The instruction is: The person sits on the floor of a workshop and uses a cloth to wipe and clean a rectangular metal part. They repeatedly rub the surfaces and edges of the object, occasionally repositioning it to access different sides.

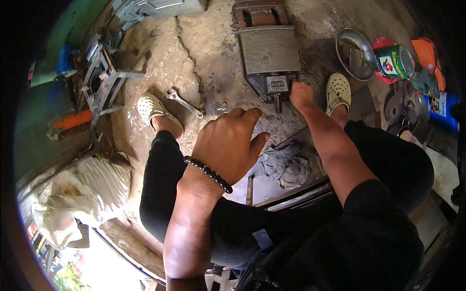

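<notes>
A heavy grey metal block like a machine slide or vise body (270,50) lies on the floor in front of me, with a square stub (277,103) sticking out of its near end. My right hand (302,93) is closed against the right side of that near end; what its fingers grip, if anything, is hidden. My left hand (227,138) hangs nearer to me, its back up and its thumb spread from the curved fingers, with nothing seen in it. An adjustable wrench (184,104) rests on the floor left of the block, beside my left shoe.
A crumpled grey rag (286,166) lies between my legs. At the right are a metal bowl (356,54), a green can (394,61) and a blue container (442,112). A metal stand (108,75) and a whitish sheet (90,186) are at the left.
</notes>
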Available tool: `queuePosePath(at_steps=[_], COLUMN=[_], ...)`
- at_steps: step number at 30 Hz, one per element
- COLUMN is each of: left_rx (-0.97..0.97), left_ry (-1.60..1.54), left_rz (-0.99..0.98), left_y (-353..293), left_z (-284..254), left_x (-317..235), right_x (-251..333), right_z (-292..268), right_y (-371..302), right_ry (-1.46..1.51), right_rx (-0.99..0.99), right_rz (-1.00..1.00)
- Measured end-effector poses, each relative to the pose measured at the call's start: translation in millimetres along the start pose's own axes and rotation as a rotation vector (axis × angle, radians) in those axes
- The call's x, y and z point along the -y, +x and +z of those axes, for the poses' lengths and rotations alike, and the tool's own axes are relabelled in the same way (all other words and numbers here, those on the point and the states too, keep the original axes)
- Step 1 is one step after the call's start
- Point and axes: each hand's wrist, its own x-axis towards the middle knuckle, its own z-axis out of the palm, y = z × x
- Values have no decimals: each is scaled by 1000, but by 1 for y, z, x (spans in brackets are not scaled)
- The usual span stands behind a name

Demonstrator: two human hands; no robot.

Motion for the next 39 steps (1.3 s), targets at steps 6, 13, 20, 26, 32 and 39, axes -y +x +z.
queuePosePath(at_steps=[6, 13, 20, 26, 32, 39], left_rx=[-54, -52, -62, -87, -240, -261], left_ry=[-31, -31, -6, -33, -24, -3], left_rz=[-29, -27, -18, -9, -71, -54], left_y=[-17, -30, -29, -23, -35, -51], left_z=[-5, -7, 0, -12, -47, -55], left_x=[15, 18, 18, 16, 34, 53], right_x=[-9, -20, -8, -9, -7, 6], right_z=[20, 21, 13, 18, 61, 70], right_y=[1, 9, 7, -11, -88, -182], right_ry=[43, -246, -270, -82, 197, -75], right_rx=[-43, -40, 88, -47, 24, 496], right_rz=[8, -275, -167, -32, 122, -259])
